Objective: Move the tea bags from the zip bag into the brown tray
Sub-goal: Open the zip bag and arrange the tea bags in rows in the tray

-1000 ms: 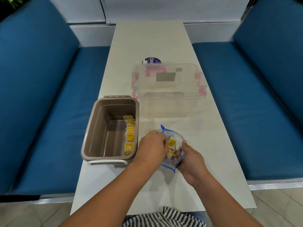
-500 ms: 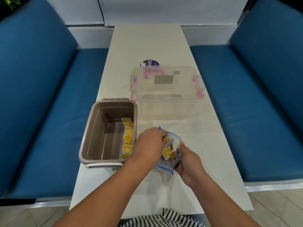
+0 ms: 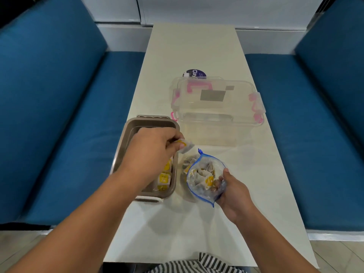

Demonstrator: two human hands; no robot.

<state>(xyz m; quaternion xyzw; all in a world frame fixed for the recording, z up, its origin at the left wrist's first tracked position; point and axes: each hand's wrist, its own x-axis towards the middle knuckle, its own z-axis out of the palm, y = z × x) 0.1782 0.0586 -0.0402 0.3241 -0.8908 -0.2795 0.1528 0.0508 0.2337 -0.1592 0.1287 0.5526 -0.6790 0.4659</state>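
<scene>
The only legible writing is "Clay", in white letters running sideways on a round dark purple label (image 3: 195, 73). The label sits on the tabletop (image 3: 193, 46) just behind the clear box (image 3: 216, 107), which hides its near edge. Smaller white print beside the word is too fine to read. The yellow tags of the tea bags (image 3: 163, 177) bear marks too small to make out.

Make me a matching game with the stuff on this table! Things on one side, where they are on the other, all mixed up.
Things:
1. zip bag
2. brown tray
3. clear box
4. tea bag

Places:
A. farther back, with pink clips
B. pinched in the left hand
C. held by the right hand
D. partly under the left hand, holding a row of tea bags

Pairs: 1-C, 2-D, 3-A, 4-B
</scene>
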